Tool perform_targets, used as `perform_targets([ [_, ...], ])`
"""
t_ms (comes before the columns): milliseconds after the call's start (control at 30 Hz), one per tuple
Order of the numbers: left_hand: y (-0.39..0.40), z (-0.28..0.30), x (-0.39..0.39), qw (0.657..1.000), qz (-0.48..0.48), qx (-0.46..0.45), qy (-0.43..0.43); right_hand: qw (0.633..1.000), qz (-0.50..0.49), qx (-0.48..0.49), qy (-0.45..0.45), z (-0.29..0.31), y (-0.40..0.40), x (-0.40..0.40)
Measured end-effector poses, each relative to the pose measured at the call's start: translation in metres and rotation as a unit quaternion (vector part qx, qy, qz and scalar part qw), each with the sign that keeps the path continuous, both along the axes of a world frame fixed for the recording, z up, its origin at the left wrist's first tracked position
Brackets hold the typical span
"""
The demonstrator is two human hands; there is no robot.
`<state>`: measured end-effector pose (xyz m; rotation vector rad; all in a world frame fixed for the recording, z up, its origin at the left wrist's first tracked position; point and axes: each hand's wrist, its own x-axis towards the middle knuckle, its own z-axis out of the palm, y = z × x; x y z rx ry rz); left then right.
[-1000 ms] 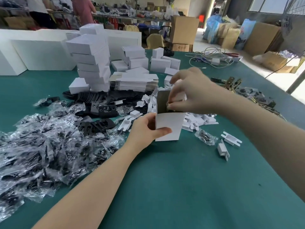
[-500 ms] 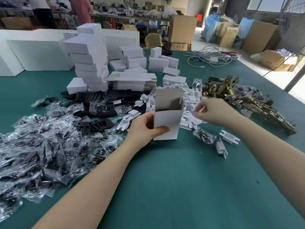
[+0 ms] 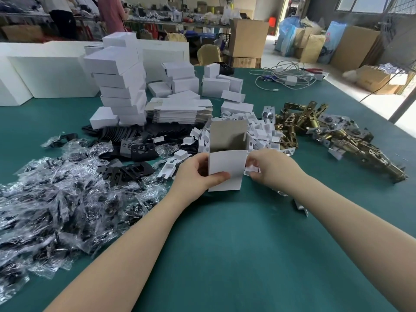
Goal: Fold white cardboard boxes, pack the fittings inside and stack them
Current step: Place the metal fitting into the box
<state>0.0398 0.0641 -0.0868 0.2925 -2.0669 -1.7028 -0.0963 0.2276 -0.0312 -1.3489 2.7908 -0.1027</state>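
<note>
A: Holding the box (image 3: 226, 170) upright on the table (image 3: 225, 255), the left hand (image 3: 198, 174) grips it from the left side: thumb across the white front panel, fingers curled behind the left wall. Top is open, rear flap standing up, grey inside showing.

B: Box position relative to that grip?

A: Its lower left half sits inside the grip; its bottom edge looks to touch the green cloth. The rest of the box stands clear above the thumb.

B: Right hand?

A: The right hand (image 3: 270, 170) is just beside the box's right wall, fingers curled, pinching a small white insert (image 3: 252, 168) between thumb and fingertips. Insert is outside the box, level with its front panel, near the lower right edge. Whether it touches the wall, cannot tell.

B: Surroundings?

A: A heap of white inserts (image 3: 258, 131) directly behind the box. Brass latches (image 3: 333, 136) to the right. Flat blanks (image 3: 180, 111) and a stack of boxes (image 3: 121, 82) behind left. Black plates (image 3: 137, 149) and bagged parts (image 3: 56, 199) to the left.
</note>
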Motion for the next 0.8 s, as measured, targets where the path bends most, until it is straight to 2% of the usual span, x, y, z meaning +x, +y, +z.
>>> perform_targets([
  [167, 0.001, 0.002, 0.000, 1.000, -0.002, -0.011, -0.009, 1.000, 0.002, 0.025, 0.004, 0.002, 0.001, 0.003],
  [333, 0.003, 0.006, 0.001, 0.999, 0.007, -0.038, -0.020, 0.997, 0.003, 0.034, -0.065, 0.008, 0.000, 0.000],
  [467, 0.005, 0.007, 0.001, 0.998, 0.016, -0.050, -0.024, 0.985, -0.021, -0.081, -0.152, 0.014, 0.005, -0.007],
  [567, 0.006, 0.005, 0.002, 0.999, 0.017, -0.044, -0.022, 0.977, -0.025, -0.108, -0.184, 0.017, 0.012, -0.013],
  [667, 0.006, 0.005, 0.002, 0.999, 0.020, -0.046, -0.022, 0.948, -0.042, -0.179, -0.259, 0.019, 0.020, -0.017],
  [800, 0.006, 0.005, 0.003, 0.998, 0.020, -0.049, -0.023, 0.919, -0.055, -0.257, -0.295, 0.021, 0.024, -0.018],
])
